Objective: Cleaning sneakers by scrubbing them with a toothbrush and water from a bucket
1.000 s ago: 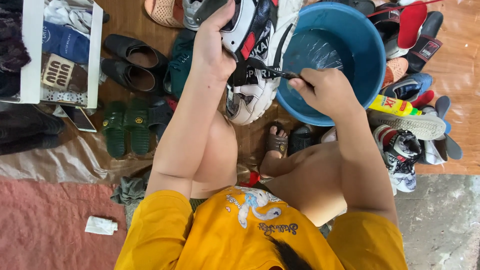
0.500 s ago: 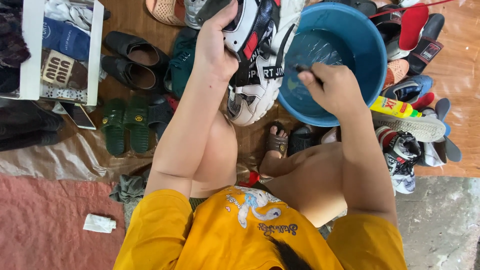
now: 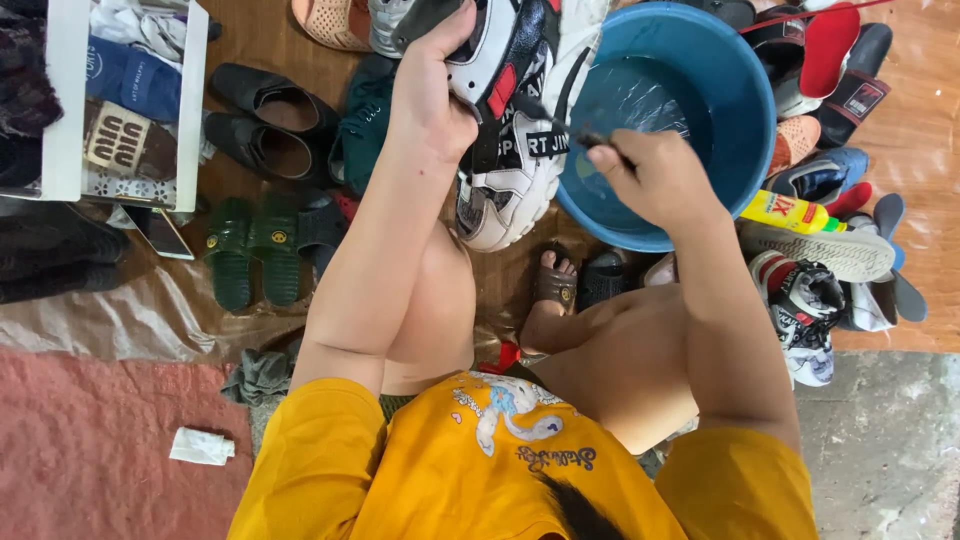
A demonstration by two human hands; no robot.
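My left hand point(image 3: 430, 100) grips a white, black and red sneaker point(image 3: 505, 150) by its upper part and holds it tilted over my knee. My right hand point(image 3: 655, 180) holds a small dark brush point(image 3: 590, 138), whose tip sits at the sneaker's side, next to the rim of a blue basin point(image 3: 745, 110) with water in it. The brush head is mostly hidden by my fingers.
Several shoes lie around: black slip-ons point(image 3: 265, 115), green sandals point(image 3: 250, 250), a green shoe point(image 3: 365, 125), a pile of sneakers and insoles point(image 3: 830, 260) at the right with a yellow bottle point(image 3: 795, 212). A white shelf point(image 3: 60, 100) stands at the left. My foot in a sandal point(image 3: 550, 285) rests below the basin.
My right hand with the brush has shifted slightly along the sneaker's side near the basin rim. The left hand keeps its hold on the sneaker.
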